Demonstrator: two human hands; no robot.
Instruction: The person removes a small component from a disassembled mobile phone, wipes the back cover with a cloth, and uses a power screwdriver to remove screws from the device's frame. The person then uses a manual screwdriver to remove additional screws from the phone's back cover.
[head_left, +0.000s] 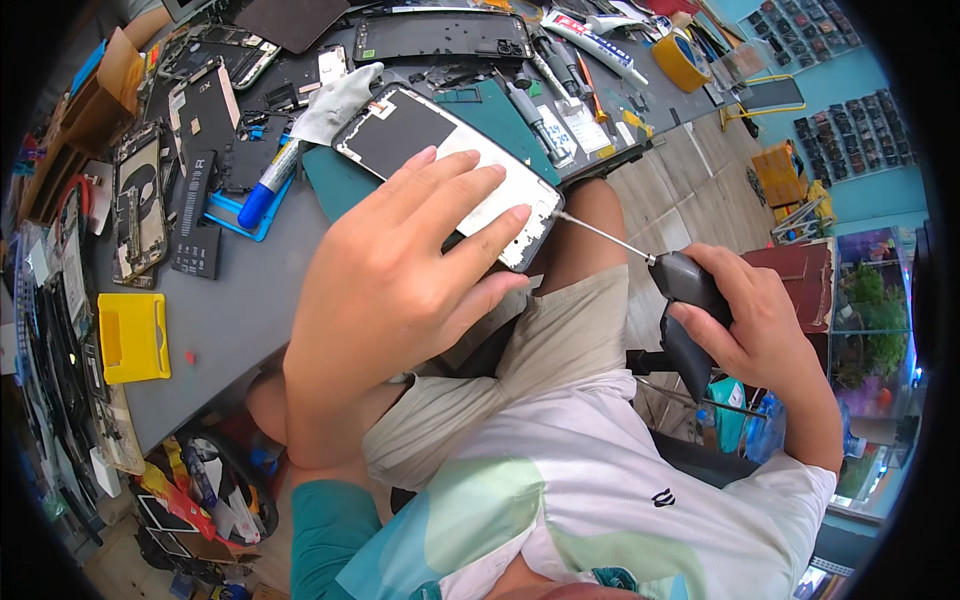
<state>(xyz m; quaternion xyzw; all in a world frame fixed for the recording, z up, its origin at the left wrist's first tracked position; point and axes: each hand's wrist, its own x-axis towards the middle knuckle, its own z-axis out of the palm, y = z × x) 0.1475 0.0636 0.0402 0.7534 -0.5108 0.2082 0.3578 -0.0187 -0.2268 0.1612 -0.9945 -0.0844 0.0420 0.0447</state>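
A phone screen panel (400, 130), black-edged with a dark rectangle and a whitish inner face, lies tilted across the table's near edge. My left hand (400, 235) holds it down, fingers spread over its face and thumb by the lower edge. In my right hand (755, 315) is a black hand-held tool (690, 285) with a two-part grip and a thin metal rod. The rod's whitish tip meets the panel's right end. A crumpled white cloth (335, 105) touches the panel's upper left corner. Below the panel lies a green mat (485, 115).
Beside the cloth is a blue-capped marker (268, 185). Phone parts, a battery (195, 215) and a yellow holder (133, 338) occupy the left. Tubes, screwdrivers and yellow tape (682, 63) stand at the back right. A bin (225, 485) is below the table.
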